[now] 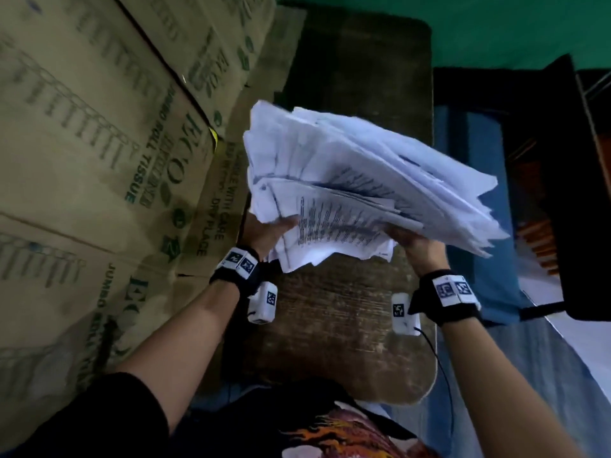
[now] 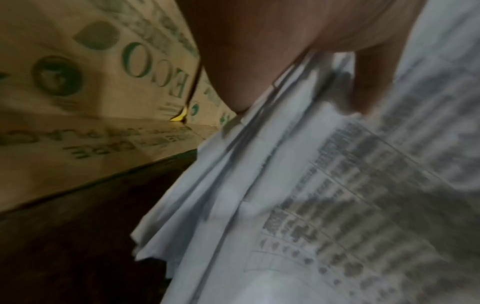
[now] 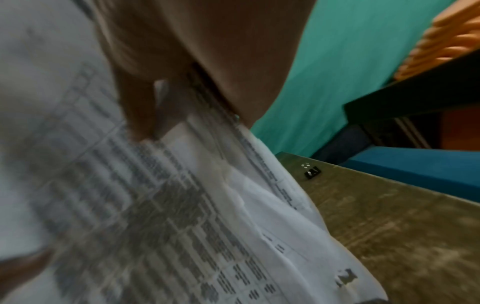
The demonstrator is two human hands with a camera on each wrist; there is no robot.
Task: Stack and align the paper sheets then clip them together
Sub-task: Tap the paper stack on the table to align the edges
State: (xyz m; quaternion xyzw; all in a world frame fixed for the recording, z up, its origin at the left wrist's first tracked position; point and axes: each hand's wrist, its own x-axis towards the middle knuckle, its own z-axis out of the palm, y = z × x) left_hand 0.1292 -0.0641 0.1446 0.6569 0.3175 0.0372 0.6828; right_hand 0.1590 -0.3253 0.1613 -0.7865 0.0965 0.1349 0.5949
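A thick, messy stack of printed white paper sheets (image 1: 363, 183) is held up above the dark wooden table (image 1: 334, 328), its edges uneven and fanned. My left hand (image 1: 267, 231) grips the stack's near left edge, thumb on top, also seen in the left wrist view (image 2: 363, 82) over the sheets (image 2: 298, 205). My right hand (image 1: 418, 246) grips the near right edge; its thumb (image 3: 140, 115) presses on the printed top sheet (image 3: 155, 205). A small black binder clip (image 3: 312, 172) lies on the table (image 3: 389, 226) near its far right edge.
Large cardboard boxes (image 1: 99, 143) with green print stand close along the table's left side. A blue surface (image 1: 469, 193) and a black-framed thing (image 1: 562, 193) lie to the right. A green wall (image 1: 496, 24) is behind.
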